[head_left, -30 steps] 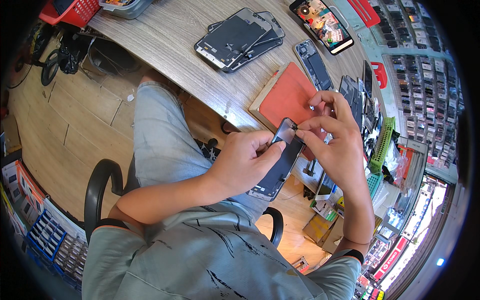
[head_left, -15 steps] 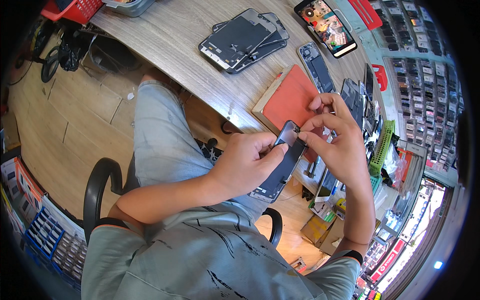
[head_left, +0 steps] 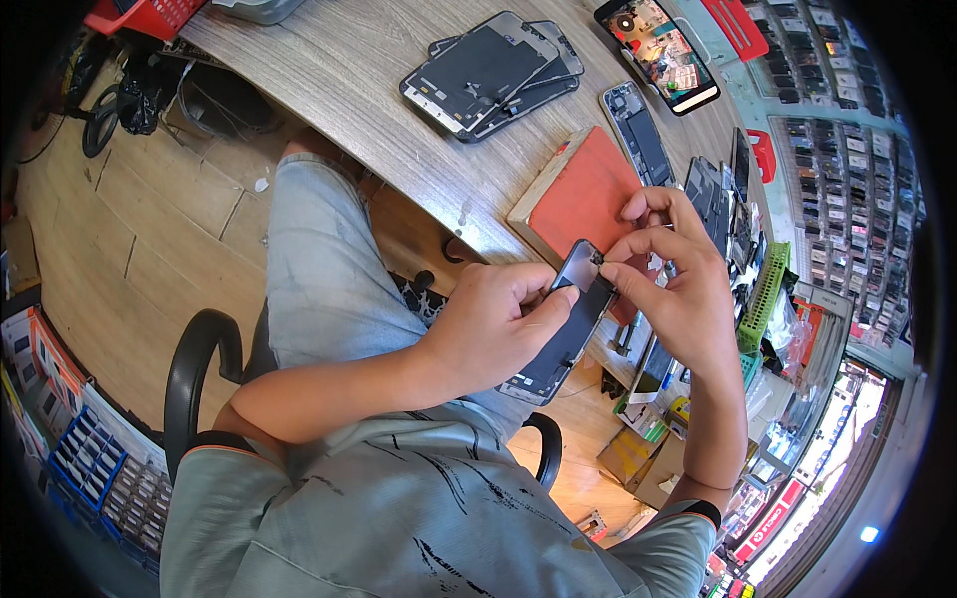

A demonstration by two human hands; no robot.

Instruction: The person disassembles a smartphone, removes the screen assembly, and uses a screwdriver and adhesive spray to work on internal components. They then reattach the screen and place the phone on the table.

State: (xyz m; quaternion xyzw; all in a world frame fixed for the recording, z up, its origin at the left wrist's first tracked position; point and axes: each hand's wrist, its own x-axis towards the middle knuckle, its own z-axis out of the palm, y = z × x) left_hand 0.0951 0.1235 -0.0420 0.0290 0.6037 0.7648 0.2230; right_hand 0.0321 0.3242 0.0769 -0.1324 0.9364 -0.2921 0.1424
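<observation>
My left hand (head_left: pixel 503 324) grips a dark phone screen assembly (head_left: pixel 553 359) by its side, thumb on its face, above my lap. My right hand (head_left: pixel 673 299) pinches with thumb and index at the top corner of that screen, on a small dark part (head_left: pixel 596 257) too small to make out; its other fingers are curled over an orange block (head_left: pixel 573 199) with pale sides on the wooden desk (head_left: pixel 349 90). Left of the block, near the back, lies a stack of screen assemblies (head_left: pixel 483 75); to its right lies an opened phone (head_left: pixel 638 135).
A propped phone (head_left: pixel 658 55) shows a lit screen. Phone parts (head_left: pixel 708 194), a green basket (head_left: pixel 763 294) and a red basket (head_left: pixel 164 12) stand about the desk. Small items hang on the right wall (head_left: pixel 837 219). Chair armrests (head_left: pixel 199 349) flank my body.
Both hands and the held screen have shifted very slightly to the right, with the grip alike. The desk items sit slightly differently in view.
</observation>
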